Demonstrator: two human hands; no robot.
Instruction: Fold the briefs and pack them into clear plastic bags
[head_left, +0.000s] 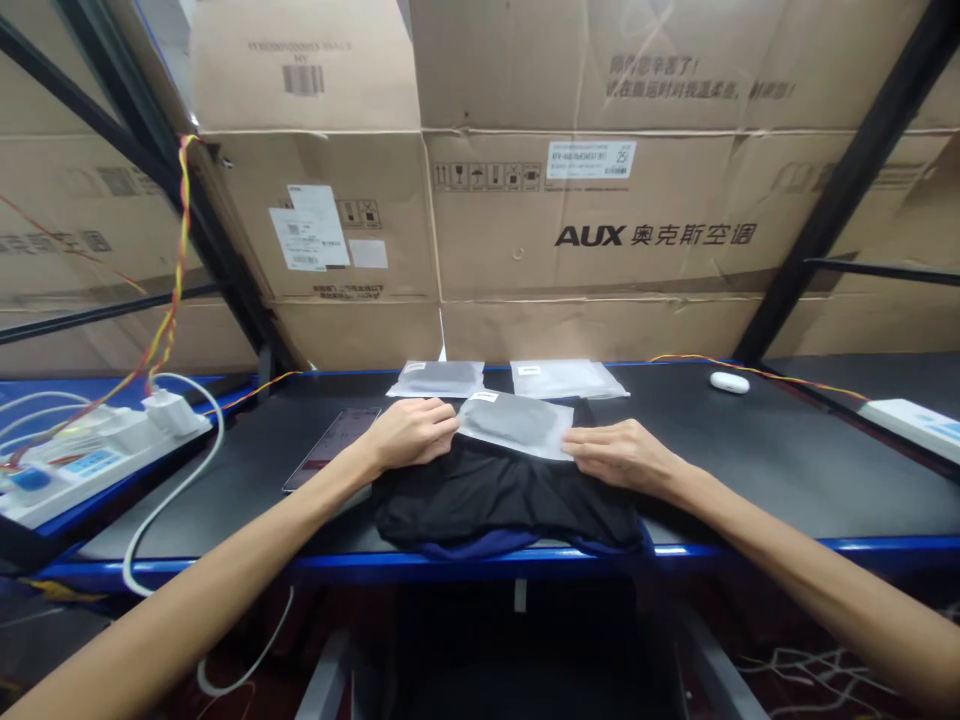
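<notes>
Taking the clock from the frosted packet [516, 425], which sits over the black cloth [510, 505], we can see its dark contents only as a blur, and its label is too small to read. Our left hand [416, 432] is at nine o'clock, its curled fingers together and pinching that end; our right hand [626, 455], between three and four, has its fingers closed on the other. How far the fingers reach underneath is hidden from us. Both forearms run out of view, toward seven and five. The left one covers part of a dark-screened device [334, 452] near nine. At nine and three, a power strip [161, 432] and a white strip [913, 430] are cut off by the borders. Two more packets lie behind, one [441, 380] between ten and eleven, the other [568, 380] between one and two. A blue edge [885, 546] bounds the dark tabletop [795, 480] at six, and cardboard [600, 330] walls off twelve. Our widest stretch of surface runs from three to four, below a white case [729, 383].
</notes>
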